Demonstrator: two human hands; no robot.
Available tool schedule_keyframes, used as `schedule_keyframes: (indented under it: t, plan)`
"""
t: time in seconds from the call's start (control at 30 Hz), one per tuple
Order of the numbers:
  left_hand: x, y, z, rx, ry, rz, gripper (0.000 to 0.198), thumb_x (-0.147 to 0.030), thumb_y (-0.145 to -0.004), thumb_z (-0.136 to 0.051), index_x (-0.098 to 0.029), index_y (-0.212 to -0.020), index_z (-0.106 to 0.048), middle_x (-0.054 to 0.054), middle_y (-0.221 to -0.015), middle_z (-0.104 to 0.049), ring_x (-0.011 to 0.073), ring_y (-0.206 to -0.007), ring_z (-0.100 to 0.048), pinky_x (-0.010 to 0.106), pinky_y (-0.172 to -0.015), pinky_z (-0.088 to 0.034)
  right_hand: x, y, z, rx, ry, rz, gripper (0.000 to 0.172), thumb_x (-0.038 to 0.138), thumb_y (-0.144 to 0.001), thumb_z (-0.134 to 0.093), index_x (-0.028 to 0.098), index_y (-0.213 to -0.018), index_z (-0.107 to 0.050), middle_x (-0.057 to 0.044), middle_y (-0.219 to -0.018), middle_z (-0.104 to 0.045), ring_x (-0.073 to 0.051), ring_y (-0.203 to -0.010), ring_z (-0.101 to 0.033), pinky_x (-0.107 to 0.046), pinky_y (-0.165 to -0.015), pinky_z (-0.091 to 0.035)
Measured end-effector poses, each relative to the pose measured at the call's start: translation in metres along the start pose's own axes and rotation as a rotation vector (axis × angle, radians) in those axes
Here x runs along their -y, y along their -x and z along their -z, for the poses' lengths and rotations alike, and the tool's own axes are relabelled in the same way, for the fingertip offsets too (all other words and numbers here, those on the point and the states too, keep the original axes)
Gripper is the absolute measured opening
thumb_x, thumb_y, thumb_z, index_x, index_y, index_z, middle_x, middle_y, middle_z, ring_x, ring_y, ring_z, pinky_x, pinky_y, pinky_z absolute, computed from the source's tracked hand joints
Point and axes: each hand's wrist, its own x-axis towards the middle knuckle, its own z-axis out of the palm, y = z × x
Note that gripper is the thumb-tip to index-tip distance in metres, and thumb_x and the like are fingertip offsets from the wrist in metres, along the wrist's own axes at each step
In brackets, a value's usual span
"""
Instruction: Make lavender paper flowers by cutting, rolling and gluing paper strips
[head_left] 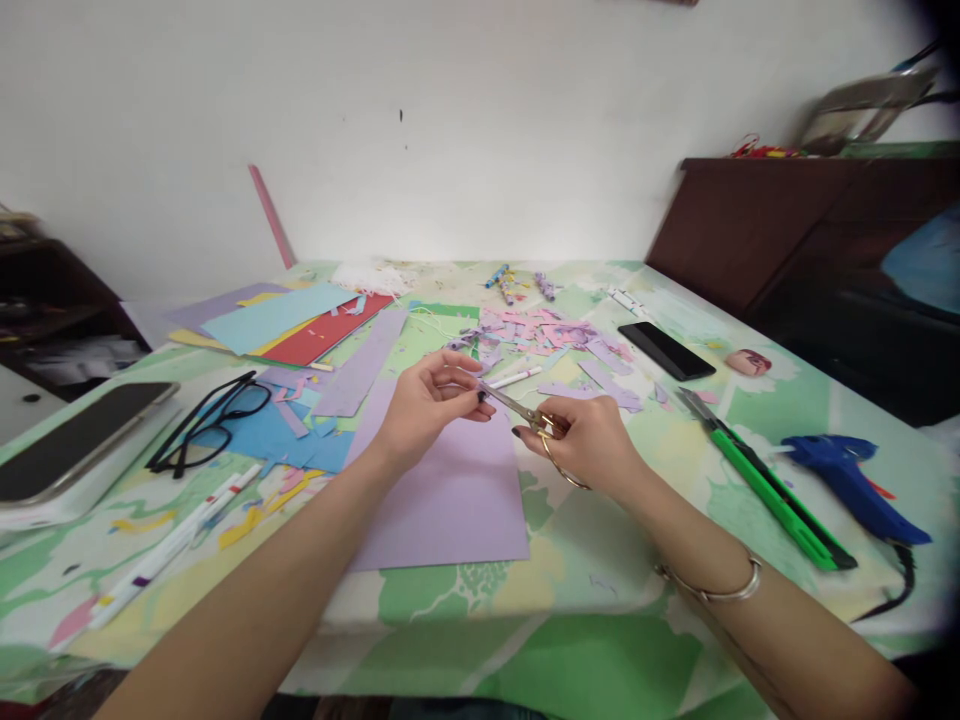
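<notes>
My right hand (589, 436) is closed round the gold handles of a pair of scissors (517, 406), whose blades point left toward my left hand. The fingertips of my left hand (435, 402) are pinched together at the blade tips, on something too small to make out. Both hands are above a purple paper sheet (450, 505) lying on the patterned tablecloth. Behind them lies a pile of pink and purple paper scraps (551, 335). A white marker (517, 377) rests just beyond the blades.
Black glasses (206, 425), a phone on a box (79, 440) and coloured sheets (292, 320) are at the left. To the right lie a black phone (666, 350), a green cutter (772, 490) and a blue glue gun (855, 485) with a cord.
</notes>
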Motion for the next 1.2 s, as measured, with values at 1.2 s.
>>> schedule_keyframes:
  t: [1.2]
  plan:
    - [0.0021,-0.0033,0.0055,-0.055,0.03,-0.029,0.03,-0.018,-0.063,-0.074,-0.014,-0.09,-0.061,-0.001,-0.071,-0.064,0.017,-0.065,-0.069,0.032,-0.069,-0.059,-0.0068,-0.0027,0.002,-0.013,0.032,0.07,0.034,0.037,-0.069,-0.065,0.018,-0.048,-0.046,0.005,-0.044,-0.038,-0.008,-0.046,-0.026,-0.022,-0.046,-0.023]
